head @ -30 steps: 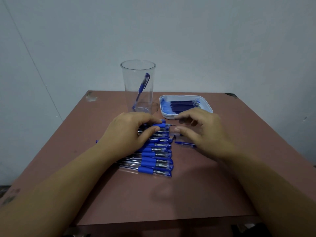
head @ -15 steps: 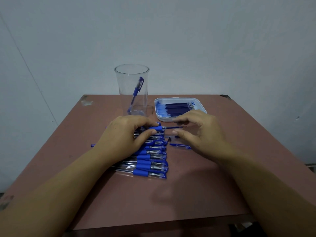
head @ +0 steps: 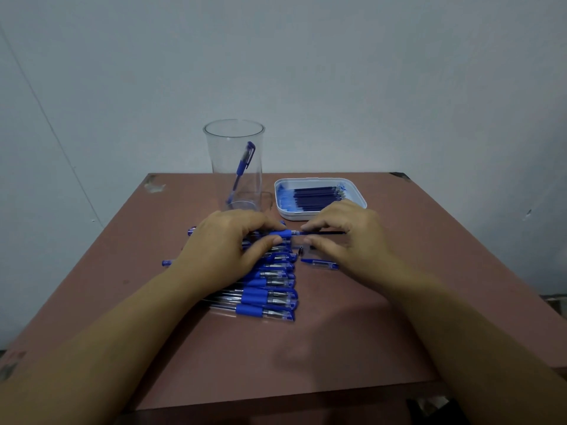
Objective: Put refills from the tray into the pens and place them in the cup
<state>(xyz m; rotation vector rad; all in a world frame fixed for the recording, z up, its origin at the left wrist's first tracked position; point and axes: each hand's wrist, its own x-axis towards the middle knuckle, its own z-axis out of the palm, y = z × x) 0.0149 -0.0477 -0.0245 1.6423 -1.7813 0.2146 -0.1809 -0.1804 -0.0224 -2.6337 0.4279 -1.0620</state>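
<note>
My left hand grips a clear pen barrel with a blue grip above a row of several blue pens lying on the brown table. My right hand pinches a dark refill that sticks out of the barrel's end toward the right. A white tray with several dark blue refills sits just behind my right hand. The tall clear cup stands behind my left hand with one blue pen leaning inside.
A blue pen cap and a small dark tip piece lie on the table under my right hand. The grey wall stands right behind the table's far edge. The table's front half is bare brown surface.
The refill has come further out of the barrel to the right, as my right hand shifted right. My left hand stays on the barrel. The camera view has tilted slightly.
</note>
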